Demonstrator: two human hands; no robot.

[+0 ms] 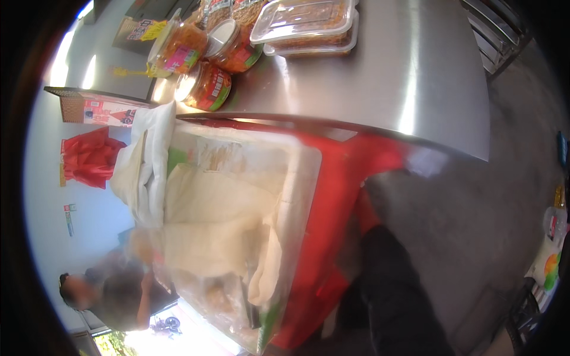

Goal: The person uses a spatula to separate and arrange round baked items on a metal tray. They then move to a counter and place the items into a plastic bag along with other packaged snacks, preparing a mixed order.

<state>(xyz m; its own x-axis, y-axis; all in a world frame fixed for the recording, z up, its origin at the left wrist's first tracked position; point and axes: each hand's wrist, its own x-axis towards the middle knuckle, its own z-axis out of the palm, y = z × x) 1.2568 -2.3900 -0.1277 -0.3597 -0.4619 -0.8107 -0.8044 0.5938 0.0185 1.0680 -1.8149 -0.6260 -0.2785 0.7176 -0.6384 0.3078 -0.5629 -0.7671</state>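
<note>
A dark-clothed forearm comes in from the lower edge, right of centre. At its end is what looks like my right hand (367, 215), blurred and reddish, beside a red surface (323, 196). Its fingers cannot be made out, nor whether they hold anything. My left hand is out of the picture. Next to the red surface is a white foam box (304, 178) with cream cloth (219, 193) spread inside. Clear plastic (217, 296) lies at the box's lower end. Folded white cloth (151, 166) hangs over its left side. A blurred whitish item (428, 160) is by the metal counter's edge.
The steel counter (380, 71) carries stacked clear food containers (306, 26) and several lidded jars (205, 86). Another person (122, 291) is at the lower left, near the box. A red cloth or bag (92, 155) hangs on the wall. Grey floor (463, 225) stretches rightward, with packages (549, 261) at the far right.
</note>
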